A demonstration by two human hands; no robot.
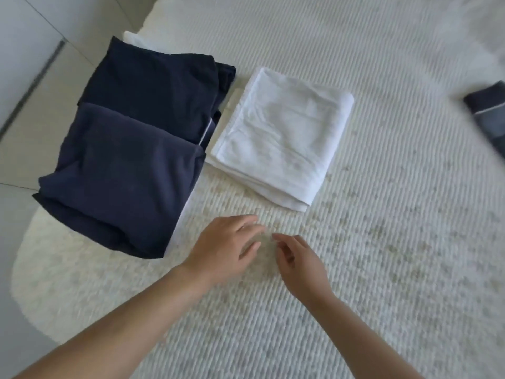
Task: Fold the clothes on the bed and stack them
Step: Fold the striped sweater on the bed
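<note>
1. The left hand [222,248] hovers low over the ribbed white bedcover [355,269], palm down, fingers loosely spread and holding nothing.
2. The right hand [299,265] sits just beside it, fingertips nearly meeting the left's, fingers relaxed and slightly curled, also empty.
3. Just beyond both hands lies a folded white towel [281,138], flat on the bedcover, its layered edges facing the hands.
4. To the left of the left hand, near the bed's edge, sits a pile of folded dark navy clothes [131,160]; a lighter navy piece lies on top at the near end, a darker one behind it.
5. A white item [136,39] peeks out from under the pile's far end.
6. Far off to the right of the right hand, a dark grey cloth with a pale stripe [489,113] lies at the frame's edge, blurred.
</note>
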